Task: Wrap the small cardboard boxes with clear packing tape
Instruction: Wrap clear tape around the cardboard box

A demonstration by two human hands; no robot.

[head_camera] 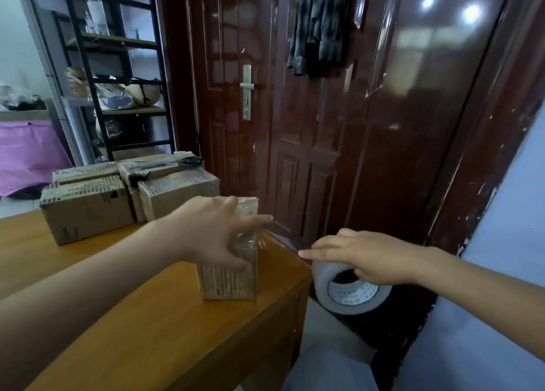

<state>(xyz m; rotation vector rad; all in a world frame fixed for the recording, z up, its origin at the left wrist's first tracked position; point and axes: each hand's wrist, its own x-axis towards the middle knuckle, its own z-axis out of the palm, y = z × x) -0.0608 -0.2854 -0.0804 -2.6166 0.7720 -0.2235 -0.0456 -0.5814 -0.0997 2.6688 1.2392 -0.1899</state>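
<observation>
One box (228, 278) upright under the spread, gripping left hand (212, 231); right hand (362, 256) curled round the roll (351, 290) beside it, tape (283, 243) taut between; risk: hard pull tips box, film creases.

Single head-worn wide-angle cam, tilted forward and down. Close over the desk (124, 325), whose corner sits at centre frame. Dark red door (309, 125) fills 12 o'clock; shelving rack (118, 75) at 10 o'clock.
</observation>
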